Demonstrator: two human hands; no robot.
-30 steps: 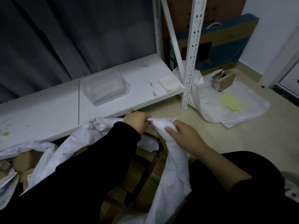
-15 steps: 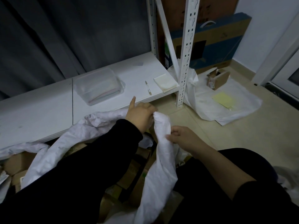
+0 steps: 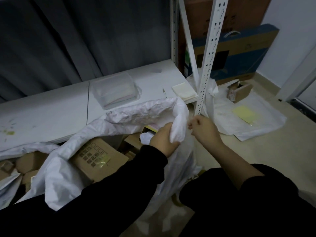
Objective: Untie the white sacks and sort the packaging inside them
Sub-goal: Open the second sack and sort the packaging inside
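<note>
Gripping the bunched rim of the white sack point(image 3: 133, 115), the left hand point(image 3: 162, 142) holds it open in front of the low shelf point(image 3: 42, 117), with cardboard boxes point(image 3: 99, 156) inside. The right hand point(image 3: 203, 132) is curled just beside it; whether it pinches anything, I cannot tell.

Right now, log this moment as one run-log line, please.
stage: white sack open | left hand: grips its bunched rim | right hand: curled beside it | contents: cardboard boxes exposed, not yet sorted

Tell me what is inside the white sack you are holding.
Brown cardboard boxes, one printed, and a smaller box by the left hand. Anything deeper is covered by the sack and sleeve.
</note>
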